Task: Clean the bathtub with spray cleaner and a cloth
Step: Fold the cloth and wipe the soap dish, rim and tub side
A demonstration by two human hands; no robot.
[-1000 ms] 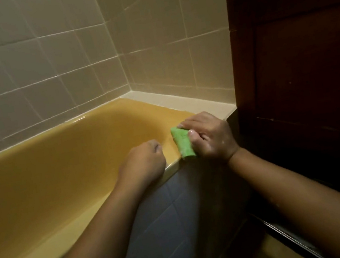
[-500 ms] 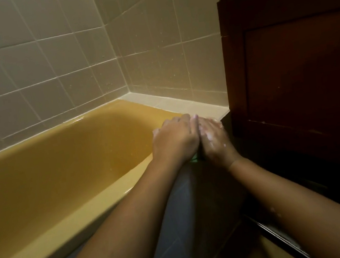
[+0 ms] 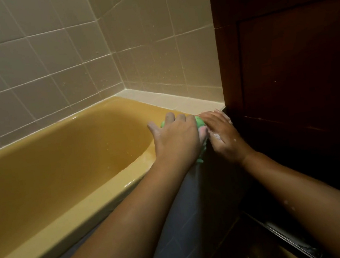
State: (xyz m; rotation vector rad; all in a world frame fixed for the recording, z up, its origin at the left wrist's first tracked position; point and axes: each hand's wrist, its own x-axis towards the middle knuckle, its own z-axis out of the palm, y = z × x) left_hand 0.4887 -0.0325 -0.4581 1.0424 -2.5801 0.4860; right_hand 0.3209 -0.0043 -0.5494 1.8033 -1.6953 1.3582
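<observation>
At far left I see the tiled wall [image 3: 45, 58] above the yellow bathtub [image 3: 78, 216]; at the tub's near right corner my left hand [image 3: 176, 136] lies palm down over the green cloth [image 3: 199, 122], fingers spread and only slightly bent, pressing it onto the rim; green shows at the fingertips, beside the thumb-side edge and under the wrist; just right of it my right hand [image 3: 222, 132] lies flat, fingers straight, flecked with suds, touching the cloth's edge; the dark wooden cabinet [image 3: 298, 67] stands beside it.
</observation>
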